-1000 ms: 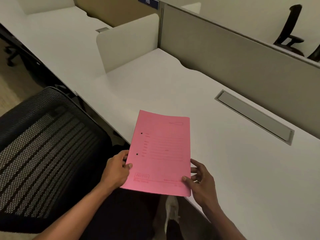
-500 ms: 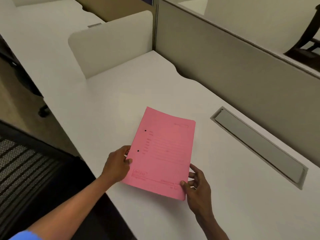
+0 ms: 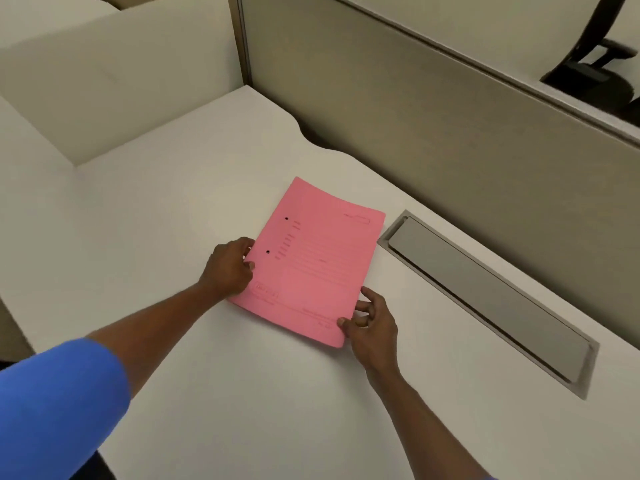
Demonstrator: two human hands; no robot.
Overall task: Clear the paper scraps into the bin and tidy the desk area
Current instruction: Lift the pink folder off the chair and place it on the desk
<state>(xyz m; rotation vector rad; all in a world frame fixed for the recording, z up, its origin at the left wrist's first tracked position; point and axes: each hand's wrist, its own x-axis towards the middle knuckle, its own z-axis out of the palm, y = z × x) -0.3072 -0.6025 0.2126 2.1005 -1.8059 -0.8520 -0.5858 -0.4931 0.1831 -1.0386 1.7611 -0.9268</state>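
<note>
A pink paper folder (image 3: 313, 261) with two punched holes and printed lines lies over the white desk (image 3: 156, 220), its far end slightly curled up. My left hand (image 3: 230, 268) grips its left long edge near the holes. My right hand (image 3: 372, 329) pinches its near right corner between thumb and fingers. No paper scraps and no bin show in this view.
A grey cable-tray lid (image 3: 485, 292) is set into the desk just right of the folder. A beige partition (image 3: 433, 109) runs along the back, and a low white divider (image 3: 114, 84) stands at the left. A black office chair (image 3: 595, 74) sits beyond the partition.
Both hands have carried the pink folder from the desk's front edge further onto the desk, toward the cable tray. The black mesh chair at the left has dropped out of view.
</note>
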